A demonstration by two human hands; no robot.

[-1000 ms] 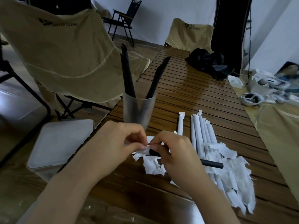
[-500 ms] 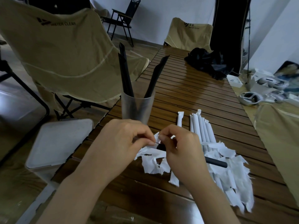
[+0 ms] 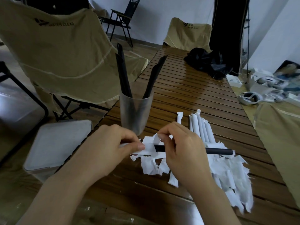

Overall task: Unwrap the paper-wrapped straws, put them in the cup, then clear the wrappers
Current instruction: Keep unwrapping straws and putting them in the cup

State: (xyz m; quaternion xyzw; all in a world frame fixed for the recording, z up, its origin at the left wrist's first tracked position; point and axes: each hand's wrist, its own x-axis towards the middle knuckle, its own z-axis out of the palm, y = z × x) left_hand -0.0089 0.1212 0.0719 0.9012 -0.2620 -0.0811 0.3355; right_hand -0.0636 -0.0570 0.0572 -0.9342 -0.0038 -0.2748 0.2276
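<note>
My left hand (image 3: 112, 150) pinches the still-wrapped left end of a black straw (image 3: 217, 151) that lies crosswise over the table. My right hand (image 3: 180, 150) grips the straw's middle and pinches a torn strip of white wrapper (image 3: 156, 139) peeled up from it. Just behind my hands stands a frosted cup (image 3: 135, 114) holding several black straws (image 3: 123, 73). To the right lie several paper-wrapped straws (image 3: 200, 127). Torn wrapper scraps (image 3: 233, 177) are heaped under and right of my hands.
The slatted wooden table (image 3: 186, 88) runs away from me, with a black cloth bundle (image 3: 206, 62) at its far end. A white lidded bin (image 3: 55, 146) sits on the floor at left, beside a beige folding chair (image 3: 65, 59). Gadgets lie at right.
The wrapper has torn open further: more black straw shows between my hands, and my right fingers have lifted a paper strip upward. My hands have drawn slightly apart.
</note>
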